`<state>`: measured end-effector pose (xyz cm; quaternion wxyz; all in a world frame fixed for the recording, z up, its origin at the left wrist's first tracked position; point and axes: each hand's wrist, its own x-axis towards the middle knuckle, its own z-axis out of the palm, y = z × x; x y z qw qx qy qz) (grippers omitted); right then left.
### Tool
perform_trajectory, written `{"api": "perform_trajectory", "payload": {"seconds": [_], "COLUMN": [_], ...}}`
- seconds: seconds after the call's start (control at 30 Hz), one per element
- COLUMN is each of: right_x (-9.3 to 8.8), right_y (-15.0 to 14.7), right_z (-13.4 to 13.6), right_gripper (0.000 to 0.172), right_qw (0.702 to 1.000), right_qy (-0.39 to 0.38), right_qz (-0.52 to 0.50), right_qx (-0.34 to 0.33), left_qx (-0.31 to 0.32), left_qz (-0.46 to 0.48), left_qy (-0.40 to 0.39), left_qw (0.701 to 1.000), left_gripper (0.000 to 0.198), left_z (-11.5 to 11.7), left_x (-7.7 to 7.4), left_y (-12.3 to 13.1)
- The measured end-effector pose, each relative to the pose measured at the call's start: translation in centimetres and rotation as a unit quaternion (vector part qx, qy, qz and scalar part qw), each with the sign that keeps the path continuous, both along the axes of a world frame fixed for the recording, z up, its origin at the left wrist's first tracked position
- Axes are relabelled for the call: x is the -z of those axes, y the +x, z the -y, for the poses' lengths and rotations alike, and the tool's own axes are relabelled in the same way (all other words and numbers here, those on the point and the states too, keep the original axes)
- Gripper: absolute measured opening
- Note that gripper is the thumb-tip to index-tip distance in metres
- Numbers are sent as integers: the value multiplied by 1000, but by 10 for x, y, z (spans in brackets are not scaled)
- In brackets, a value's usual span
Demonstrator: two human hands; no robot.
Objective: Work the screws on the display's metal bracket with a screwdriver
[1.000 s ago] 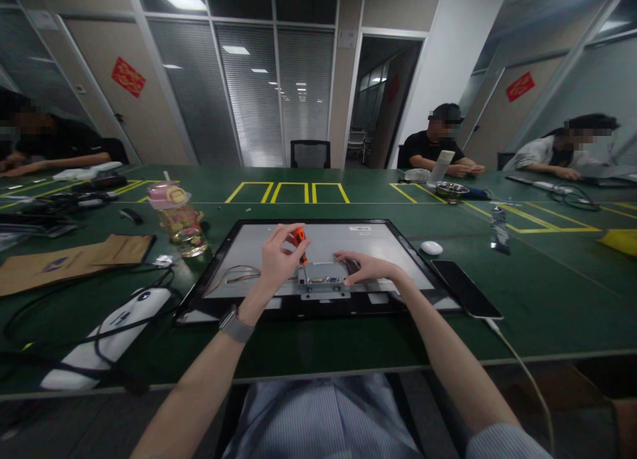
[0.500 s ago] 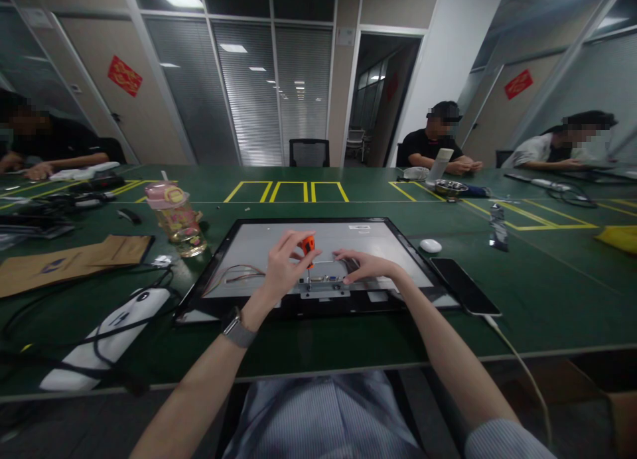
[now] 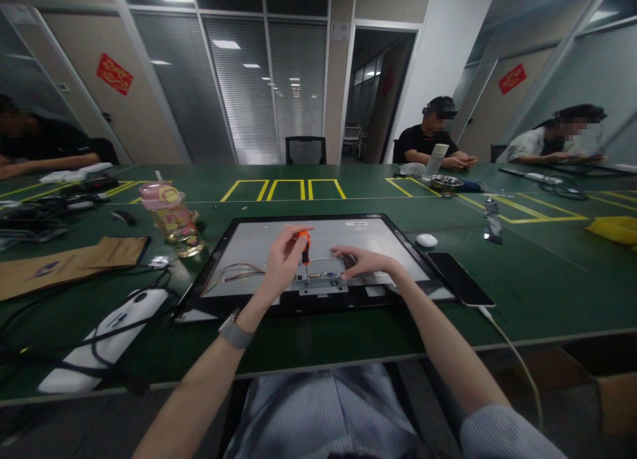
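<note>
My left hand (image 3: 283,259) is closed around the handle of an orange and black screwdriver (image 3: 305,250). The screwdriver stands upright, its thin shaft reaching down to the left end of a metal bracket with ports (image 3: 321,283). That bracket sits near the close edge of a flat display panel (image 3: 249,240), which lies with its grey metal back up inside a black frame. My right hand (image 3: 365,263) rests at the right of the bracket, fingers spread and bent over a part they mostly cover. Thin coloured wires (image 3: 236,270) lie on the panel left of my left hand.
Left of the panel are a drink bottle (image 3: 174,220), a brown paper bag (image 3: 64,266) and a white power strip (image 3: 107,339) with black cables. A phone (image 3: 460,278) on a cable and a white case (image 3: 426,240) lie to the right. Several people sit across the table.
My left fingers have shifted on the screwdriver handle, which now shows more of its black lower part and stands straighter. My right hand keeps its place; the whole view has moved slightly.
</note>
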<state>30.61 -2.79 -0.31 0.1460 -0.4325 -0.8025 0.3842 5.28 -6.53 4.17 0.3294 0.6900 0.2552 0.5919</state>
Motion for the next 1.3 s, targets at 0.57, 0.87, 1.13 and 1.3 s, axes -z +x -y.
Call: {"api": "perform_trajectory", "payload": {"seconds": [0.57, 0.87, 1.13, 1.3], "right_x": [-5, 0, -3, -3], "right_y": [-2, 0, -1, 0], "right_z": [4, 0, 2, 2], "right_gripper": [77, 76, 75, 75], "right_qw": [1000, 1000, 1000, 1000], "right_qy": [1, 9, 6, 1], "right_qz": [5, 6, 9, 10], "right_qx": [4, 1, 2, 3], "left_qx": [30, 90, 93, 91], "left_qz": [46, 84, 109, 100], "left_qy": [-57, -112, -117, -112], "left_qw": [997, 986, 983, 984], "left_gripper": [21, 24, 24, 24], "left_z": [-13, -15, -14, -14], "left_x": [9, 11, 5, 5], "left_y": [-3, -3, -4, -6]}}
